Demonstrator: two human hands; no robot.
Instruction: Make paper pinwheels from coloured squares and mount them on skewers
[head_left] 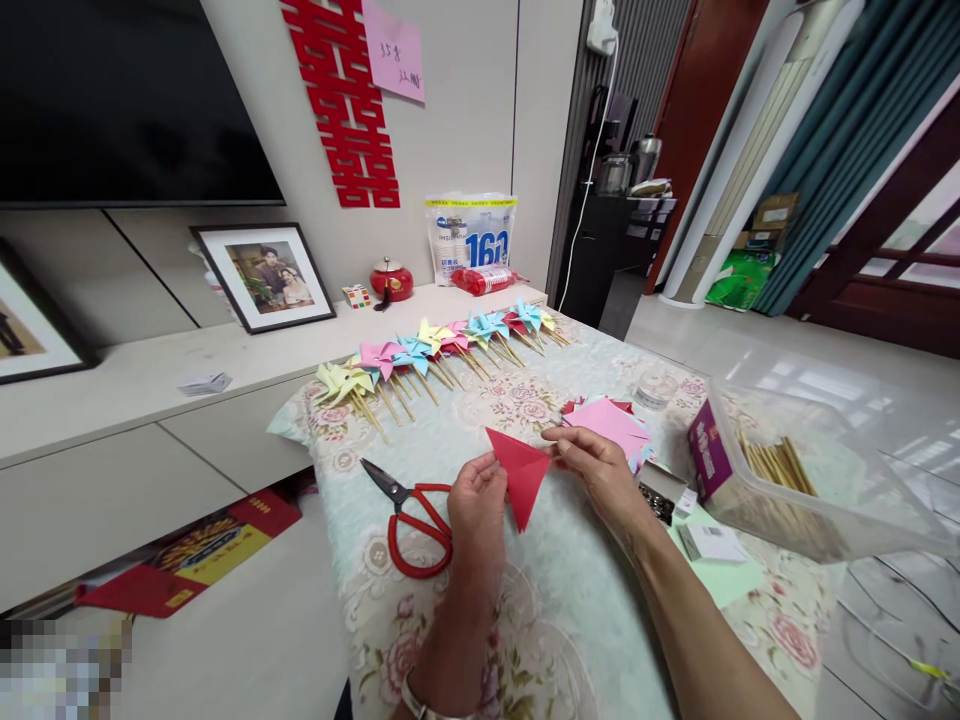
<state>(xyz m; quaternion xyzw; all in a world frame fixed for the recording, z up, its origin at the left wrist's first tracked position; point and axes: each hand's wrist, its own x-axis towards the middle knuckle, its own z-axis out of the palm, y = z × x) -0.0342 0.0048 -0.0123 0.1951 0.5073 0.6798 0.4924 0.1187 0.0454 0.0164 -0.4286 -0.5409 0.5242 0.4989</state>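
Between my two hands is a red paper triangle (pixel 523 472), creased across its middle. My left hand (pixel 480 492) pinches its left edge. At its right corner, the fingertips of my right hand (pixel 589 458) are closed on the paper. Just left of my left hand lie scissors (pixel 416 515) with red handles, blades slightly apart. Past my right hand rests a stack of coloured paper squares (pixel 606 424), pink on top with red and blue beneath. Finished paper pinwheels (pixel 414 354) on thin sticks line the table's far side in yellow, pink, blue and red.
A clear plastic bin (pixel 810 500) with many sticks (pixel 780 466) stands at the right. Near it are a small white box (pixel 711 543), green paper (pixel 739 585) and a small open box of dark metal pieces (pixel 657 500). A white cabinet (pixel 150 410) runs behind the flowered tablecloth (pixel 480 410).
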